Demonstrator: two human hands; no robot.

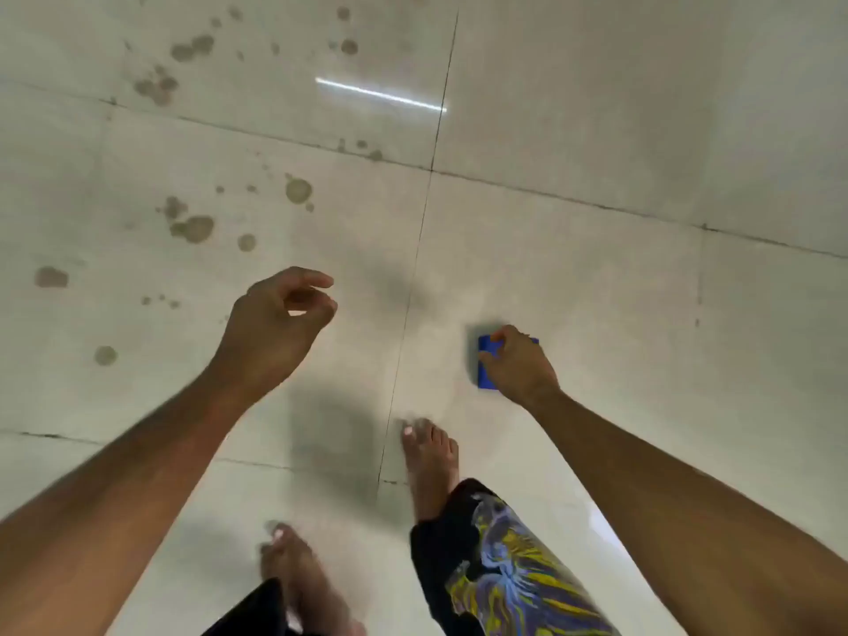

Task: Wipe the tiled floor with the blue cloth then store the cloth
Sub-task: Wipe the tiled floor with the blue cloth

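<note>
I look straight down at a pale tiled floor (pixel 596 291). My right hand (pixel 518 364) grips a folded blue cloth (pixel 486 369), which shows only at the hand's left edge; the rest is hidden under the palm. My left hand (pixel 280 323) hangs in the air at centre left, its fingers loosely curled and holding nothing. Several dark wet spots (pixel 195 228) mark the tiles at the upper left, ahead of the left hand.
My two bare feet stand on the floor, the right foot (pixel 431 461) forward of the left foot (pixel 303 580), with patterned dark shorts (pixel 504 566) above them. Dark grout lines (pixel 413 286) cross the tiles. A ceiling light reflects as a white streak (pixel 381 95).
</note>
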